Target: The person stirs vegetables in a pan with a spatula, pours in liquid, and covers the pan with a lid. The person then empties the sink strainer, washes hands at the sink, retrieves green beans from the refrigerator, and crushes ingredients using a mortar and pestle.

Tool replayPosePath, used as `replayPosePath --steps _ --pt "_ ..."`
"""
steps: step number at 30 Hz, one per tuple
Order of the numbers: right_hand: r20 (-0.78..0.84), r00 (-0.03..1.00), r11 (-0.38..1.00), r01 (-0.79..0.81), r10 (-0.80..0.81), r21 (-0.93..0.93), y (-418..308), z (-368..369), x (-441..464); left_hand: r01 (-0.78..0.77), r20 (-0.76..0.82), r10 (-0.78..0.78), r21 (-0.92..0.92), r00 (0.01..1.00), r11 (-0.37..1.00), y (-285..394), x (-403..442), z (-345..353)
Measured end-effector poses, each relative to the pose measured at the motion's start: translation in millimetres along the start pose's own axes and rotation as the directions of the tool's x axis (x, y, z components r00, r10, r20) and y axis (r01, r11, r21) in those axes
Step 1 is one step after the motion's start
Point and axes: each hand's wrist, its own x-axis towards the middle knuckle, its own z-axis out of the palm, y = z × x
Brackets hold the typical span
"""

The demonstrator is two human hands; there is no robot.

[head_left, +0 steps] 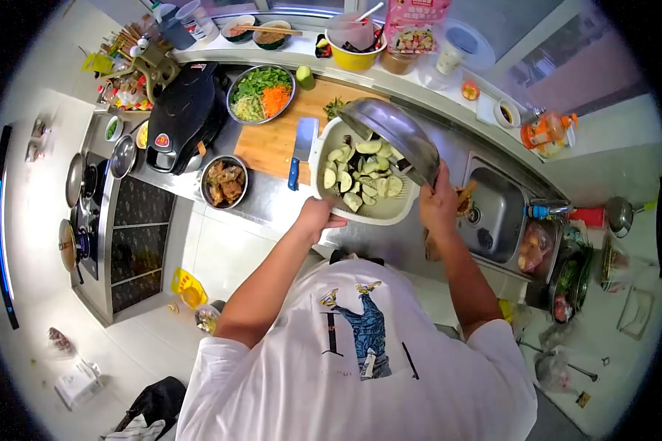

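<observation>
My left hand (319,219) holds the lower left edge of a white basket (318,170), its fingers wrapped under the rim. Pale green and dark purple vegetable pieces (365,175) lie in the basket. In my right hand (439,204) is the rim of a metal bowl (399,132), tilted over the basket's upper right side. To the basket's left, a cleaver with a blue handle (293,173) rests beside a wooden cutting board (265,143).
A bowl of shredded vegetables (262,94), a bowl of brown food (224,182) and a black appliance (187,117) stand left. At right is the sink (499,213). Containers, including a yellow bowl (353,59), line the windowsill. The stove (90,213) is far left.
</observation>
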Motion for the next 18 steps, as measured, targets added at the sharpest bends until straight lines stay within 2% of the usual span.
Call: replayPosePath --steps 2,3,5,6,9,11,12,13,15,16,18 --pt "-0.043 0.984 0.983 0.174 -0.172 0.058 -4 -6 2 -0.036 -0.004 0.036 0.002 0.999 0.999 0 0 -1" --pt "-0.040 0.984 0.983 0.177 -0.175 0.057 -3 -7 3 -0.037 -0.004 0.037 -0.002 0.999 0.999 0 -1 -2" --pt "0.073 0.997 0.996 -0.025 0.032 -0.089 0 -13 5 -0.056 -0.013 0.056 0.011 0.998 0.998 0 -3 -2" --pt "0.073 0.997 0.996 -0.017 0.024 -0.090 4 -14 7 -0.062 -0.013 0.062 0.006 0.998 0.998 2 -4 -3" --pt "-0.003 0.999 0.998 0.052 -0.052 -0.029 13 -12 6 -0.042 0.005 0.042 -0.006 0.999 0.999 1 -8 -10" --pt "-0.161 0.958 0.968 0.247 -0.239 0.037 7 -15 9 -0.005 0.026 0.004 0.028 1.000 1.000 0 -5 -14" --pt "-0.163 0.956 0.967 0.254 -0.245 0.036 18 -13 10 -0.011 0.028 0.010 0.025 1.000 1.000 1 -4 -16" --pt "-0.119 0.987 0.990 0.120 -0.110 0.079 41 -8 9 -0.002 0.019 0.002 0.018 1.000 1.000 1 -5 -18" --pt "-0.067 0.997 0.993 -0.026 0.034 0.116 59 -10 4 0.034 -0.013 -0.034 0.013 0.999 0.999 2 -13 -20" --pt "0.015 0.983 0.976 -0.181 0.181 0.122 57 -13 6 0.032 -0.012 -0.032 0.015 0.999 0.999 1 -13 -20" --pt "0.097 0.943 0.937 -0.328 0.318 0.119 50 -15 7 0.032 -0.028 -0.032 0.007 0.999 0.999 0 -14 -25"
